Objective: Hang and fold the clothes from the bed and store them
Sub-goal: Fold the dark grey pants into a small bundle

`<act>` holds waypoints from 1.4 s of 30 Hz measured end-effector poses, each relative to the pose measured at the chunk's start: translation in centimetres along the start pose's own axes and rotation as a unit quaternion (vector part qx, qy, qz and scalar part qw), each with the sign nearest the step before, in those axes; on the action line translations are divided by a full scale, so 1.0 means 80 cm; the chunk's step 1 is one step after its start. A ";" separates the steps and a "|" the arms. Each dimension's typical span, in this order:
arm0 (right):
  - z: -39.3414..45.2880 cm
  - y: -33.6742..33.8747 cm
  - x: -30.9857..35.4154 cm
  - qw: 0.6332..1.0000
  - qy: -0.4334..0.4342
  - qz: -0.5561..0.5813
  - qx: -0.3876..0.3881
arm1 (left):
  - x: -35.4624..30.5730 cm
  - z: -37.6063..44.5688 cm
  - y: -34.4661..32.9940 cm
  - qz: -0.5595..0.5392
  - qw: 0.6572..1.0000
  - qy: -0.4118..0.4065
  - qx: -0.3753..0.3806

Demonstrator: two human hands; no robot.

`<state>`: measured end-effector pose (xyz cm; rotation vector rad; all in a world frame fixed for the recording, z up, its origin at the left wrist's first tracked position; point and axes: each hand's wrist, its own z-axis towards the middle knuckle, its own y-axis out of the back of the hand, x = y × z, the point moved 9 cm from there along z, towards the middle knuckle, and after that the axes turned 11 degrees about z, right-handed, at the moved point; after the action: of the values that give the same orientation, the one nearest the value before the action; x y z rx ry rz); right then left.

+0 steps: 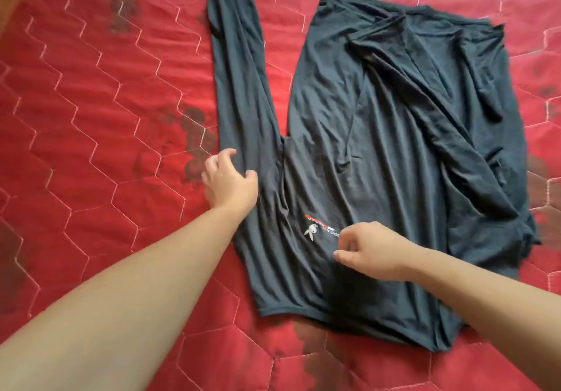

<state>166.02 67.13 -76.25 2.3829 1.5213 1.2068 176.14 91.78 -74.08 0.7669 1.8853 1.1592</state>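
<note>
Forearms: both bare, entering from the near edge and reaching out over the bed.
Left hand point(229, 182): hovering at or just touching the base of the outstretched sleeve; fingers spread and loosely curled, holding nothing that can be seen.
Right hand point(372, 249): on the chest of the shirt, just beside the printed logo point(318, 229); fingers curled, apparently pinching a small fold of cloth, though blur makes the pinch uncertain.
Long-sleeved shirt point(349, 147): dark grey-blue, lying spread on the bed, neck end toward the camera, hem at the far side.
Left-side sleeve point(236, 71): laid straight out and away, clear of the body.
Other sleeve point(455, 117): already turned in across the body on the right side.
Handling judgement: thin, soft jersey, light, heavily rippled; it will drape and bunch rather than hold a crease, and will likely cling to the cover.
Hold points, judged: shoulder seam and cuff for turning in the straight sleeve; then neck end and hem for the cross fold.
Surface: red quilted bedspread point(91, 102) with stitched hexagons and dark blotched patches; soft, yielding beneath a press.
Room: nothing visible beyond the bed.
</note>
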 end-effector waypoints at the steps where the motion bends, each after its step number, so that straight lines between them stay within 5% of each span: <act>1: 0.010 0.004 0.011 1.000 0.006 0.015 -0.005 | 0.008 0.020 -0.003 -0.013 0.999 0.032 0.014; 6: 0.066 0.054 0.079 0.990 0.064 0.064 -0.107 | 0.003 0.079 -0.016 -0.165 0.980 0.061 0.091; 12: 0.156 0.163 0.184 0.905 0.131 0.150 -0.376 | -0.065 0.060 -0.019 -0.295 0.928 -0.109 0.200; 16: 0.235 0.185 0.237 0.940 0.028 -0.029 -0.339 | -0.095 0.024 -0.026 -0.098 0.927 -0.284 0.223; 18: 0.254 0.190 0.225 0.949 -0.045 -0.088 -0.298 | -0.105 -0.004 -0.041 0.042 0.894 -0.378 0.236; 23: 0.245 0.225 0.192 0.940 -0.017 0.059 -0.337 | -0.112 -0.030 -0.061 0.170 0.861 -0.426 0.220; 26: 0.226 0.263 0.145 0.868 -0.017 0.305 -0.392 | -0.111 -0.027 -0.068 0.216 0.855 -0.417 0.220; 27: 0.219 0.274 0.121 0.818 -0.019 0.420 -0.393 | -0.111 -0.028 -0.067 0.226 0.855 -0.417 0.211; 30: 0.183 0.286 0.057 0.578 0.027 0.750 -0.321 | -0.113 -0.028 -0.060 0.248 0.855 -0.423 0.168; 32: 0.155 0.277 0.022 0.507 0.039 0.817 -0.272 | -0.110 -0.027 -0.064 0.266 0.851 -0.423 0.162; 34: 0.125 0.252 -0.001 0.532 0.020 0.818 -0.216 | -0.110 -0.030 -0.067 0.288 0.838 -0.429 0.175; 36: 0.105 0.225 -0.019 0.636 -0.018 0.750 -0.180 | -0.111 -0.034 -0.069 0.300 0.824 -0.439 0.196; 39: 0.096 0.236 -0.062 0.853 -0.091 0.423 -0.292 | -0.132 -0.026 -0.051 0.237 0.849 -0.431 0.192; 40: 0.097 0.249 -0.057 0.894 -0.084 0.301 -0.321 | -0.142 -0.018 -0.041 0.190 0.871 -0.421 0.166; 42: 0.101 0.272 -0.027 0.918 -0.044 0.142 -0.367 | -0.163 0.005 -0.019 0.060 0.912 -0.396 0.093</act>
<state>186.84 57.08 -73.49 2.1068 0.5327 1.3735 183.04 80.89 -71.61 1.2464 1.2708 0.5822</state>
